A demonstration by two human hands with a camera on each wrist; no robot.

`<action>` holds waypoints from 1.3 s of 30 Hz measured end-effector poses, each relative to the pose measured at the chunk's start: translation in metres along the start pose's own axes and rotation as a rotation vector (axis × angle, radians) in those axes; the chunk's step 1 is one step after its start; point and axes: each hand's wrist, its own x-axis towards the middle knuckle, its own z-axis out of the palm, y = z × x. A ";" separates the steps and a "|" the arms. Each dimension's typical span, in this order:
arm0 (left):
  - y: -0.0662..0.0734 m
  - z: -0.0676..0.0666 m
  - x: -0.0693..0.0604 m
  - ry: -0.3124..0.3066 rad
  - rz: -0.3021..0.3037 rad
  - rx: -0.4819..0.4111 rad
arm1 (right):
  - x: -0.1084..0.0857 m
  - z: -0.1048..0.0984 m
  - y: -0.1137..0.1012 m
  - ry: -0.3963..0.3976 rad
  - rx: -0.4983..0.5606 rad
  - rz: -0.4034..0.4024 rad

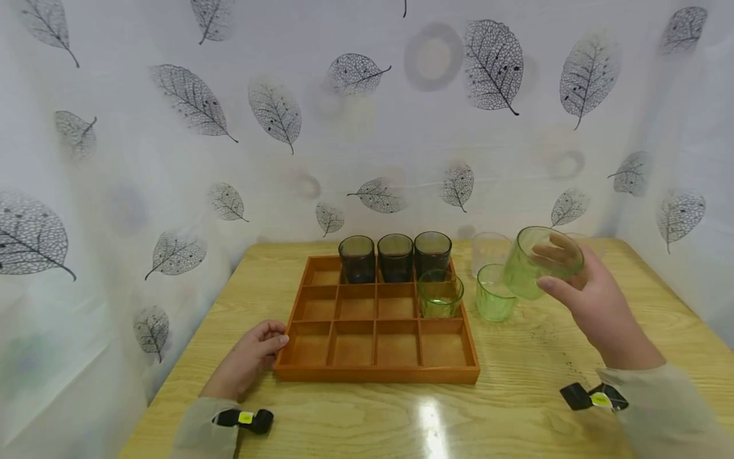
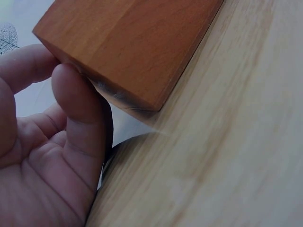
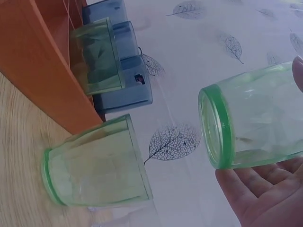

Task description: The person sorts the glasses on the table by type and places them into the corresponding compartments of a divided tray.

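My right hand [image 1: 602, 306] grips a light green glass [image 1: 533, 268] by its side, tilted and held above the table at the right. In the right wrist view the held glass [image 3: 255, 118] shows its thick base. Below and left of it, another green glass [image 1: 494, 296] stands on the table beside the wooden tray [image 1: 375, 375]. A third green glass [image 1: 439, 299] sits in the middle row's rightmost compartment. Several dark glasses [image 1: 395, 258] fill back-row compartments. My left hand [image 1: 252, 357] touches the tray's left outer wall near the front corner, its fingertips [image 2: 71, 80] against the wood.
Clear glasses [image 1: 487, 248] stand at the back right, partly hidden behind the green glass and my right hand. A leaf-printed white curtain [image 1: 373, 127] hangs behind and beside the wooden table [image 1: 344, 421]. The tray's front row holds no glasses.
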 end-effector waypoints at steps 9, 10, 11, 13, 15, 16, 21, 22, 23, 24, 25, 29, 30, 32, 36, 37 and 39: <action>0.002 0.001 0.000 0.003 -0.004 -0.002 | 0.014 0.027 -0.030 -0.065 0.045 0.023; 0.001 0.001 0.000 0.002 -0.003 -0.003 | 0.016 0.032 -0.033 -0.071 0.051 0.021; 0.001 0.001 0.000 0.002 -0.001 -0.003 | 0.018 0.037 -0.035 -0.080 0.058 0.014; 0.001 0.001 0.000 0.002 0.000 -0.006 | 0.022 0.046 -0.039 -0.097 0.077 -0.005; 0.001 0.001 0.000 0.000 0.005 -0.006 | 0.025 0.056 -0.042 -0.115 0.102 -0.020; 0.001 0.002 0.000 -0.002 0.006 -0.006 | 0.027 0.061 -0.043 -0.121 0.116 -0.025; 0.001 0.001 0.000 -0.014 0.006 -0.009 | 0.033 0.092 -0.048 -0.146 0.202 -0.002; 0.000 0.001 0.000 -0.017 0.006 -0.008 | 0.034 0.099 -0.049 -0.150 0.219 0.003; 0.001 0.001 0.000 -0.017 0.007 -0.007 | 0.035 0.106 -0.049 -0.156 0.243 0.016; 0.000 0.001 0.000 -0.017 0.009 -0.006 | 0.036 0.113 -0.050 -0.163 0.259 0.024; 0.001 0.000 0.000 -0.016 0.008 -0.006 | 0.037 0.119 -0.051 -0.167 0.274 0.033; 0.001 0.001 0.000 -0.017 0.021 -0.006 | 0.045 0.141 -0.048 -0.168 0.300 0.064; 0.000 0.001 0.001 -0.018 0.023 -0.006 | 0.047 0.145 -0.046 -0.165 0.293 0.069; 0.001 0.001 0.000 -0.017 0.026 -0.006 | 0.053 0.152 -0.043 -0.158 0.278 0.084; 0.001 0.000 0.000 -0.004 0.014 0.000 | 0.060 0.163 -0.035 -0.156 0.237 0.111; 0.001 0.000 0.000 -0.002 0.012 0.001 | 0.062 0.165 -0.032 -0.160 0.221 0.117; 0.002 0.001 -0.001 0.002 0.010 0.002 | 0.065 0.169 -0.029 -0.171 0.185 0.134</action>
